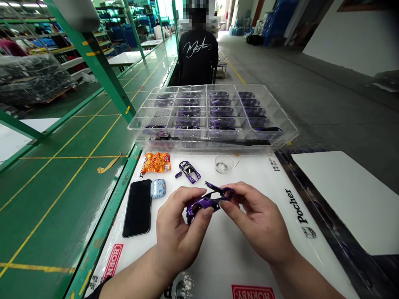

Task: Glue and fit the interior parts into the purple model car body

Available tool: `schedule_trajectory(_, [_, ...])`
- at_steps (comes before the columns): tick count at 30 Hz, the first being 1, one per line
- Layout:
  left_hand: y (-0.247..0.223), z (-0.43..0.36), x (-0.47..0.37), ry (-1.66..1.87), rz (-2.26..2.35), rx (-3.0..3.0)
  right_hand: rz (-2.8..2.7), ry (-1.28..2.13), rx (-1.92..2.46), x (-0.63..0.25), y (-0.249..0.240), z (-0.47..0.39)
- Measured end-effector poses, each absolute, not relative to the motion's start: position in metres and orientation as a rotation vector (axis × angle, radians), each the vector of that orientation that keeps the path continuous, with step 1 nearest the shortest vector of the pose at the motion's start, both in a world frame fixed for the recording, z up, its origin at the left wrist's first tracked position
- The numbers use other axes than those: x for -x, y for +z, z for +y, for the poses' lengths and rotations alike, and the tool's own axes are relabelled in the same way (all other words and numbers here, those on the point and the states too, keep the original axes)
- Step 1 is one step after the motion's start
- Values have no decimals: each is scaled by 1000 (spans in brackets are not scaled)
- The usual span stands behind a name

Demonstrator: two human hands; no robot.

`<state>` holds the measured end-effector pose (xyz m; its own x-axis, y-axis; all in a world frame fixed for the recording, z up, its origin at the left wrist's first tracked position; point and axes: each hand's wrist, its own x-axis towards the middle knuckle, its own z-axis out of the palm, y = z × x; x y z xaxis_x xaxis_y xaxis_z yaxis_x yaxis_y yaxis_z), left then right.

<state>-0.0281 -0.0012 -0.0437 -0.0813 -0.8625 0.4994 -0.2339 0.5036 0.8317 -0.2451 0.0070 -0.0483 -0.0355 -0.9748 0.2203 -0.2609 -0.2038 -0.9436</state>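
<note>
Between my two hands is a purple toy car body shell [202, 202], held above the white printed table surface and turned on its side. The fingers and thumb of my left hand [181, 220] close around its left end. My right hand [258, 220] pinches the right end near a round wheel arch, with a thin dark door-like piece sticking up beside it. Just beyond my hands, a second purple car body [190, 171] lies on the table with a small purple part [178, 175] at its left. A small clear round dish [223, 164] holds tiny pieces I cannot make out.
A clear compartment tray [205, 143] with several purple car bodies stands at the back. On the left lie a black phone [137, 209], a blue patterned case [158, 188] and an orange packet [156, 162]. A white board [349, 195] is at right; a person [198, 56] sits ahead.
</note>
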Motion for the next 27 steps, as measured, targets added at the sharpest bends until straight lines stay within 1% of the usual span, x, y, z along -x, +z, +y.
schedule_trajectory(4, [-48, -1, 30, -667, -1574, -978, 1346, -1182, 1414, 244, -50, 8])
schedule_trajectory(7, [-47, -2, 32, -621, -1573, -975, 1309, -1061, 1418, 245, -49, 7])
schedule_trajectory(13, [-37, -5, 32, -473, -1652, -882, 1302, -938, 1494, 250, -49, 4])
schedule_trajectory(18, [-39, -3, 29, -404, -1610, -914, 1234, -783, 1663, 248, -49, 3])
schedule_trajectory(21, [-40, -2, 27, -394, -1584, -929, 1165, -762, 1677, 244, -48, 2])
schedule_trajectory(27, [-40, -3, 25, -430, -1575, -875, 1119, -746, 1544, 241, -50, 2])
